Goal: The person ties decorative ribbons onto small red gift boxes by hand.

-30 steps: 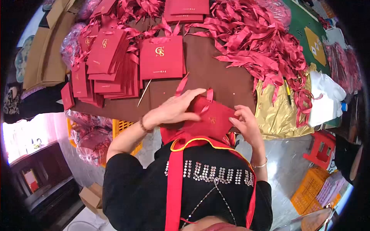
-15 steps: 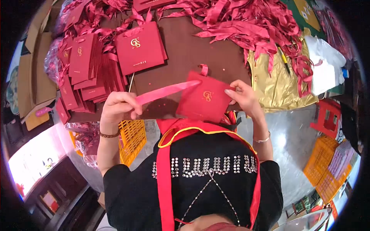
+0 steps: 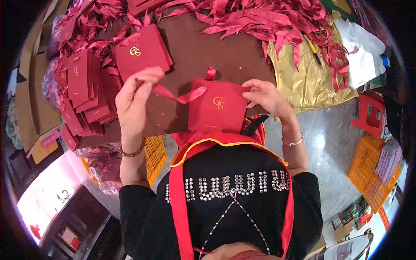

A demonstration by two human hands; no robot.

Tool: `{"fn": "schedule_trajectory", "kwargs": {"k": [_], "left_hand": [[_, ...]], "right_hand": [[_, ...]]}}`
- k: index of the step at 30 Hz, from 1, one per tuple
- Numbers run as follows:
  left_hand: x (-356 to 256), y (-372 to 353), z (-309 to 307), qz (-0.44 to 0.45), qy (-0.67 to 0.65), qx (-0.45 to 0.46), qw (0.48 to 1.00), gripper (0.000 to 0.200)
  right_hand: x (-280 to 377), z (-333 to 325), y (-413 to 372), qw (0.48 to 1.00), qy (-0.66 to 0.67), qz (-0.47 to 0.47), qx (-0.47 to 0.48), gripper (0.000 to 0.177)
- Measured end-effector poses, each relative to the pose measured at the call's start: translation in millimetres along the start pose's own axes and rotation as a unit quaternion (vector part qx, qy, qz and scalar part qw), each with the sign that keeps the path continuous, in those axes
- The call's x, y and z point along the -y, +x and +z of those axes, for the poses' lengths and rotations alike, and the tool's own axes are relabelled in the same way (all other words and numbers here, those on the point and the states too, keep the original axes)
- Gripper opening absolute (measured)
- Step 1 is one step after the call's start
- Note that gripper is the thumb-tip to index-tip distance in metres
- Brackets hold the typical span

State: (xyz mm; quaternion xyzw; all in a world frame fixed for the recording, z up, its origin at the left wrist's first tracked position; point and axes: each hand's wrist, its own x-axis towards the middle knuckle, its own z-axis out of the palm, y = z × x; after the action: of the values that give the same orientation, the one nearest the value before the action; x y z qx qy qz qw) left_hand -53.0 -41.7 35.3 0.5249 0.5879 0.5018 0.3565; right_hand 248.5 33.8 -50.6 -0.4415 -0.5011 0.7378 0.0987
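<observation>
A red paper bag [image 3: 218, 106] with a gold logo lies at the near edge of the brown table [image 3: 203, 47]. From its top left a pink ribbon [image 3: 193, 95] runs to my left hand [image 3: 138, 95], whose fingers are pinched on the ribbon's end. My right hand [image 3: 262, 96] is at the bag's upper right corner, thumb and fingers closed on that edge. A short ribbon loop [image 3: 211, 73] stands above the bag's top. Beyond my left hand lies a small stack of red bags [image 3: 142, 51] with the same logo.
Piles of red bags [image 3: 82, 93] cover the table's left side. Loose ribbons [image 3: 264, 21] heap along the back. At the right are gold wrapping [image 3: 299, 82], a yellow and black pen [image 3: 313, 50] and white plastic [image 3: 357, 52]. Orange crates [image 3: 366, 158] stand on the floor.
My left hand has risen and turned, and the ribbon, stretched straight before, now sags in a curve. The bag sits straighter. The whole view has shifted slightly.
</observation>
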Motion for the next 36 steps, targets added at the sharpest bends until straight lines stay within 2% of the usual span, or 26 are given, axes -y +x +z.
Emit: {"fn": "schedule_trajectory", "kwargs": {"k": [1,3,5,7,8,9,11,15,17,18,20,21,24,26,29,36], "left_hand": [[-1,0,7,-0.039,-0.075,0.040,0.996,0.019],[-1,-1,26,-0.104,-0.132,0.077,0.983,0.024],[-4,-3,44,-0.254,-0.121,0.136,0.950,0.026],[9,-10,64,-0.243,-0.041,0.251,0.936,0.029],[18,-16,72,-0.201,0.050,0.265,0.942,0.030],[19,-20,82,-0.142,0.126,0.246,0.951,0.028],[39,-33,91,-0.056,0.166,0.235,0.956,0.023],[40,-32,92,-0.045,0.260,0.299,0.917,0.021],[44,-33,95,0.094,0.261,0.235,0.932,0.018],[41,-33,97,0.094,0.262,0.237,0.931,0.018],[33,-34,103,0.009,0.243,0.202,0.949,0.014],[34,-35,106,0.009,0.244,0.203,0.948,0.014],[41,-33,111,0.031,0.241,0.178,0.953,0.011],[42,-29,113,0.110,0.293,0.163,0.936,0.008],[40,-21,119,0.140,0.260,0.131,0.946,0.006],[43,-21,125,0.109,0.266,0.145,0.947,0.005]], "right_hand": [[-1,0,0,1.000,0.002,0.002,-0.001,0.028],[0,-1,1,1.000,-0.014,0.013,0.006,0.028],[-4,-2,2,1.000,-0.003,0.012,0.007,0.027],[-4,-1,2,1.000,-0.019,0.014,-0.005,0.025],[-4,0,2,1.000,-0.017,0.015,-0.006,0.025],[-4,0,2,1.000,-0.006,0.011,-0.007,0.025],[0,1,0,1.000,0.007,0.010,-0.010,0.024],[1,-1,-1,1.000,0.017,0.025,-0.008,0.023],[-3,-2,1,0.999,0.029,0.022,-0.002,0.023],[-5,-2,2,0.999,0.037,0.018,0.000,0.023],[-7,-3,2,0.999,0.045,0.013,0.001,0.024],[-8,-3,2,0.999,0.049,0.010,0.002,0.024],[-11,-3,3,0.998,0.064,0.010,0.005,0.024],[-10,-2,2,0.997,0.076,0.013,0.008,0.024],[-7,-2,-1,0.995,0.090,0.040,0.005,0.023],[-21,-4,5,0.995,0.099,0.017,0.013,0.021]]}}
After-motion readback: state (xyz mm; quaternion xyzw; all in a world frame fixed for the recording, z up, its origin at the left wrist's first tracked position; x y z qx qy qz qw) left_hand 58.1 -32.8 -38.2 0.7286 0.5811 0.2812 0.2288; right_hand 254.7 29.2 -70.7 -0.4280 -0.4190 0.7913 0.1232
